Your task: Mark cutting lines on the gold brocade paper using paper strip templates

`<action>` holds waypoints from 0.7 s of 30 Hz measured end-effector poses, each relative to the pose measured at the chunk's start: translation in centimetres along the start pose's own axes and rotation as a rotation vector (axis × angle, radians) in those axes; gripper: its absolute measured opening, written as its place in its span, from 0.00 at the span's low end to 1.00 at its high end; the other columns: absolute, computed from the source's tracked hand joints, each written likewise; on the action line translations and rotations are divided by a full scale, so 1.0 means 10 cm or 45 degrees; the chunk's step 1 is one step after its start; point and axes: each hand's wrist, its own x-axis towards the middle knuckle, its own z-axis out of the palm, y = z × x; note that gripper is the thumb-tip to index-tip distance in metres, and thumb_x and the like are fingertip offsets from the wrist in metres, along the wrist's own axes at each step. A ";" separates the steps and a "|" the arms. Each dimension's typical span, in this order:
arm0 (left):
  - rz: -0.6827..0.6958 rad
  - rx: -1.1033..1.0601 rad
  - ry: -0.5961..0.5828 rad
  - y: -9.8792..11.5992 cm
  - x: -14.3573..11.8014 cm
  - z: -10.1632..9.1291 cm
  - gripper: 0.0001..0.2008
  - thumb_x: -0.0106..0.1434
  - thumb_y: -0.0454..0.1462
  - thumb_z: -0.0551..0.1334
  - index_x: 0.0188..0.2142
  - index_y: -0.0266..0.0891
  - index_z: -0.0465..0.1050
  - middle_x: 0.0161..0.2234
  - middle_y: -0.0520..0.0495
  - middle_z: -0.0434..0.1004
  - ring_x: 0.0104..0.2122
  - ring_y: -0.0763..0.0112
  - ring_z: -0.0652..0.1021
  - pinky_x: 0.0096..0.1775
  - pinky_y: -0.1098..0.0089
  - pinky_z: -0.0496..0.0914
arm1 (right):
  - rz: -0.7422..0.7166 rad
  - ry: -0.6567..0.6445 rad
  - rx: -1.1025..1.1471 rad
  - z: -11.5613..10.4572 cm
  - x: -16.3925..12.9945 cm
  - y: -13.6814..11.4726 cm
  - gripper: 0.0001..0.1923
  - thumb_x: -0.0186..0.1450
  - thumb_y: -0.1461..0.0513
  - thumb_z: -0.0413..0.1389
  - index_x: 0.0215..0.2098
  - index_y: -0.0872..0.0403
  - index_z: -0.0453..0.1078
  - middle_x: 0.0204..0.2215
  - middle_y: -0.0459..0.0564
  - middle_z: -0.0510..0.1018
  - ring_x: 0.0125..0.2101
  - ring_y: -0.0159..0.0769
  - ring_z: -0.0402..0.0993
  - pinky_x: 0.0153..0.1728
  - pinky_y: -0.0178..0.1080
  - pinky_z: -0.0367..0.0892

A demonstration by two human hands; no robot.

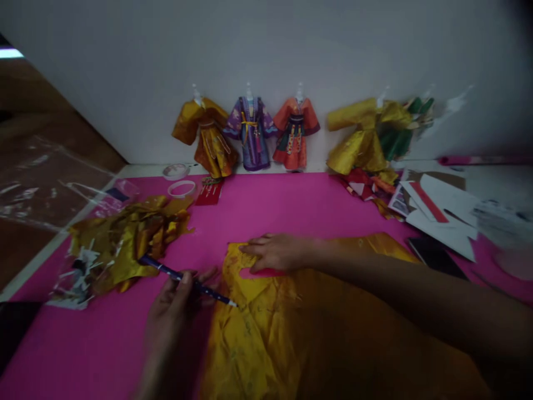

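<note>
My left hand (179, 300) grips a dark blue pen (166, 270) with white dots between thumb and fingers. Its pale tip points right, at or just over the yellow-gold patterned fabric (254, 333); whether it touches I cannot tell. My right hand (270, 253) lies flat near the fabric's upper left corner, fingers outstretched. Just below those fingers a pink patch (260, 273) with a curved edge shows; I cannot tell whether it is a separate piece or the mat seen through an opening. The fabric is creased and spreads rightward under my right arm.
The fabric rests on a pink mat (258, 205). Yellow scraps (137, 239) and clear plastic lie left, near tape rolls (181, 189) and a red card (209, 192). Small dressed figures, one purple (251, 139), line the wall. White paper pieces (445, 214) and a dark flat object (435, 257) lie right.
</note>
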 end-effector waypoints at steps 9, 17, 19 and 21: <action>0.078 -0.084 0.141 -0.06 0.01 -0.19 0.25 0.38 0.44 0.80 0.33 0.39 0.74 0.36 0.46 0.86 0.39 0.64 0.84 0.42 0.69 0.79 | 0.040 0.000 0.065 0.04 -0.01 -0.03 0.19 0.74 0.63 0.49 0.60 0.45 0.70 0.68 0.59 0.60 0.64 0.53 0.61 0.58 0.53 0.62; 0.051 -0.019 0.156 -0.05 -0.01 -0.19 0.29 0.34 0.46 0.81 0.33 0.37 0.74 0.31 0.48 0.85 0.27 0.69 0.83 0.33 0.72 0.79 | 0.062 -0.058 0.125 -0.01 0.00 -0.05 0.20 0.73 0.64 0.50 0.61 0.45 0.69 0.69 0.60 0.58 0.65 0.55 0.58 0.59 0.56 0.60; 0.056 -0.003 0.159 -0.08 -0.01 -0.20 0.28 0.36 0.46 0.81 0.34 0.37 0.75 0.30 0.49 0.85 0.27 0.70 0.83 0.34 0.73 0.79 | 0.069 -0.080 0.101 -0.01 0.00 -0.06 0.21 0.73 0.64 0.49 0.62 0.45 0.68 0.69 0.59 0.57 0.66 0.55 0.58 0.59 0.55 0.60; 0.067 0.006 0.161 -0.12 0.00 -0.20 0.27 0.38 0.45 0.80 0.34 0.37 0.75 0.30 0.50 0.85 0.27 0.71 0.82 0.35 0.74 0.78 | 0.072 -0.086 0.079 -0.01 0.00 -0.06 0.21 0.73 0.64 0.50 0.63 0.44 0.67 0.69 0.59 0.58 0.66 0.55 0.58 0.59 0.55 0.61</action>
